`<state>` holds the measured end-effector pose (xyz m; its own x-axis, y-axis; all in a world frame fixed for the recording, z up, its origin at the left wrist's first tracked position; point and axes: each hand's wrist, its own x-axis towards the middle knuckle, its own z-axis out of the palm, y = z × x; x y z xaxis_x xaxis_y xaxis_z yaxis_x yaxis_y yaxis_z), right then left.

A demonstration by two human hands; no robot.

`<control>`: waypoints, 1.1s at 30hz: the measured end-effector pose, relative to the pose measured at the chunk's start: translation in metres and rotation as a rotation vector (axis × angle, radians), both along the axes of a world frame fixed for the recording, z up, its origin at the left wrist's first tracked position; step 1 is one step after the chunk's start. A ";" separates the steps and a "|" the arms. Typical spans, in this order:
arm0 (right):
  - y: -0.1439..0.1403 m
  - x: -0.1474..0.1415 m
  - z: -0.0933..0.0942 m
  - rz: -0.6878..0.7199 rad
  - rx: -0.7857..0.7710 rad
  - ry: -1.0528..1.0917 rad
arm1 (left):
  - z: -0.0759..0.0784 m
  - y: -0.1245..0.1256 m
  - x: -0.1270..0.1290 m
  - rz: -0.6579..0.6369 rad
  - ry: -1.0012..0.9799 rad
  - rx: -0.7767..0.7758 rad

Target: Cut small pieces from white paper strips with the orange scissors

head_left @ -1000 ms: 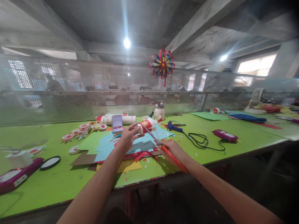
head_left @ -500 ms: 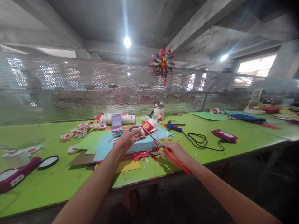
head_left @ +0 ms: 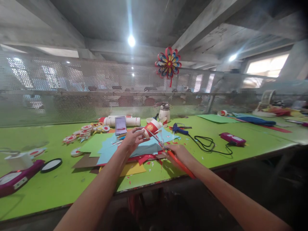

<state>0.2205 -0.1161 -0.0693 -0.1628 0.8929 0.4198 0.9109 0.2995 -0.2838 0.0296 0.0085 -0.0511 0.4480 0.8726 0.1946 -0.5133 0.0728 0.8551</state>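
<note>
1. Left hand (head_left: 133, 140) pinching a red-and-white paper cup (head_left: 151, 127) by its base end, held on its side just above the heap of coloured paper sheets (head_left: 134, 148).
2. Right hand (head_left: 179, 153) closed round the orange handles of the scissors (head_left: 166, 150) – blades slightly parted, tips meeting the cup's rim.
3. Cup: light, thin-walled, easily crushed (a judgement from its look); best gripped near the stiffer base, fingers spread round it, not squeezed at the open rim.
4. Scissors: stiff and pointed – handle loops the only safe hold.
5. Behind the paper heap: a lying stack of white cups (head_left: 125, 121), a small card or phone standing upright (head_left: 120, 125).
6. Left of the heap: red-and-white paper discs (head_left: 83, 132), a black ring (head_left: 51, 165), a magenta device (head_left: 16, 178).
7. Right of the heap: a blue glue gun (head_left: 179, 129) with black cord (head_left: 205, 144), another magenta device (head_left: 233, 139).
8. All on the green table (head_left: 60, 189); a paper pinwheel (head_left: 168, 63) hanging on the mesh screen above.
</note>
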 end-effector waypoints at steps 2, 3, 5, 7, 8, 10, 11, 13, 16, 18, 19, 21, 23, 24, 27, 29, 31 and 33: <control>-0.003 -0.004 0.004 0.007 -0.005 0.006 | 0.000 0.000 0.000 0.018 -0.011 0.007; -0.004 -0.006 0.007 0.014 -0.011 0.008 | 0.000 0.000 0.000 0.026 -0.015 0.013; -0.004 -0.008 0.012 0.024 -0.025 0.001 | 0.000 0.001 0.001 0.043 -0.026 0.029; -0.003 -0.008 0.016 0.020 -0.033 -0.015 | -0.001 0.001 0.001 0.056 -0.040 0.046; -0.002 -0.008 0.017 0.013 -0.033 -0.024 | -0.001 0.000 0.001 0.059 -0.047 0.052; 0.000 -0.007 0.017 0.003 -0.028 -0.040 | -0.002 0.000 0.002 0.059 -0.057 0.060; 0.001 -0.007 0.015 0.000 -0.024 -0.045 | -0.003 0.000 0.003 0.057 -0.058 0.061; 0.003 -0.005 0.010 -0.002 -0.016 -0.048 | -0.004 0.000 0.003 0.053 -0.055 0.060; 0.004 -0.004 -0.001 -0.005 -0.001 -0.035 | -0.006 0.001 0.004 0.052 -0.050 0.058; 0.006 -0.004 -0.008 -0.008 0.010 -0.026 | -0.006 0.002 0.005 0.059 -0.048 0.059; 0.006 -0.004 -0.011 -0.010 0.013 -0.023 | -0.006 0.002 0.005 0.065 -0.047 0.060; 0.007 -0.005 -0.013 -0.012 0.014 -0.022 | -0.006 0.003 0.005 0.085 -0.048 0.065; 0.006 -0.005 -0.011 -0.011 0.005 -0.023 | -0.006 0.003 0.005 0.108 -0.049 0.075; 0.006 -0.005 -0.009 -0.009 -0.002 -0.024 | -0.006 0.003 0.005 0.119 -0.048 0.082; 0.004 -0.005 0.001 -0.005 -0.027 -0.030 | -0.006 0.001 0.006 0.142 -0.038 0.107; 0.002 -0.005 0.008 -0.003 -0.039 -0.032 | -0.006 0.000 0.007 0.147 -0.031 0.122; 0.001 -0.006 0.011 -0.001 -0.043 -0.028 | -0.006 -0.002 0.008 0.149 -0.029 0.134; 0.001 -0.007 0.011 0.001 -0.033 -0.017 | -0.005 -0.004 0.009 0.152 -0.034 0.142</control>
